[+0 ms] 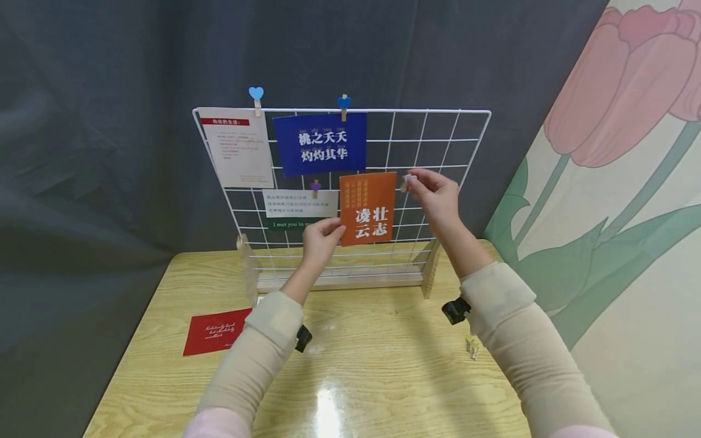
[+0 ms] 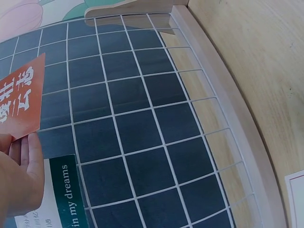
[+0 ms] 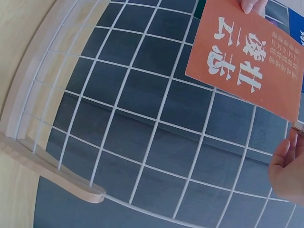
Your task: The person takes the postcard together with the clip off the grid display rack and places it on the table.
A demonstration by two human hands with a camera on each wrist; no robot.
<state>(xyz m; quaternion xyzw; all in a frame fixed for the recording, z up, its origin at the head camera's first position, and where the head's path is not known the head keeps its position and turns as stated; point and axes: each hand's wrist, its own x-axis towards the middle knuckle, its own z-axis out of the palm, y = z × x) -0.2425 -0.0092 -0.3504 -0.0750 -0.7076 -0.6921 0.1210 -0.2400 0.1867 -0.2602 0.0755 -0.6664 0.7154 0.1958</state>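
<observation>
An orange card (image 1: 368, 210) with white characters stands upright in front of the white wire grid (image 1: 432, 141). My left hand (image 1: 322, 242) pinches its lower left edge between thumb and fingers; the left wrist view shows the same hand (image 2: 23, 175) at the card's corner. Just right of the card's upper right corner, my right hand (image 1: 436, 193) pinches a small clothespin (image 1: 408, 180) with a pale top. In the right wrist view the clothespin (image 3: 298, 125) is close to the card's corner; whether it bites the card cannot be made out.
A white card (image 1: 237, 149), a blue card (image 1: 320, 145) and a green-and-white card (image 1: 301, 207) hang on the grid, with heart clothespins (image 1: 256, 97) at the top. A red card (image 1: 216, 331) lies on the wooden table (image 1: 361, 377). Small yellow clothespins (image 1: 472, 347) lie at the right.
</observation>
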